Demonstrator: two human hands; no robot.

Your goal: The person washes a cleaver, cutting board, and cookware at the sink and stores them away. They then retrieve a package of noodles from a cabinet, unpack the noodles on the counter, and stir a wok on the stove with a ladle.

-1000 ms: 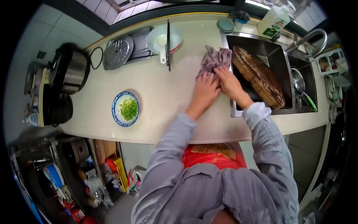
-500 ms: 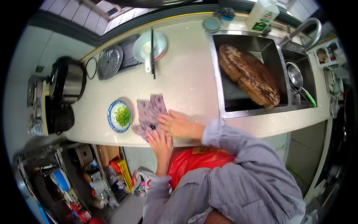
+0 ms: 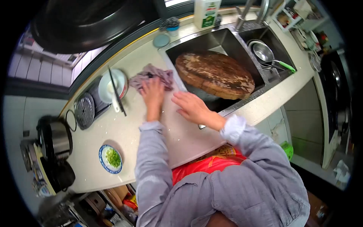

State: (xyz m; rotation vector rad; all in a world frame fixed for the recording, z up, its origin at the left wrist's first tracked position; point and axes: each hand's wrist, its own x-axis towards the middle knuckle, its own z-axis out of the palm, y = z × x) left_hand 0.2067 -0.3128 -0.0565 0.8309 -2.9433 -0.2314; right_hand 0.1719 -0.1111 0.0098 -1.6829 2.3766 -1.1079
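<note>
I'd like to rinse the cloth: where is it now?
In the head view, the purplish cloth lies left of centre on the counter, bunched under the left hand, between the pale bowl and the sink.

chopped greens (image 3: 113, 157), perhaps scallions, in a blue-rimmed bowl (image 3: 101, 159)

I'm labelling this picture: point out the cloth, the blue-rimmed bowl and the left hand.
cloth (image 3: 152, 70), head view: its crumpled upper folds
blue-rimmed bowl (image 3: 101, 156), head view: its left rim
left hand (image 3: 153, 94), head view: the back of the hand
</note>
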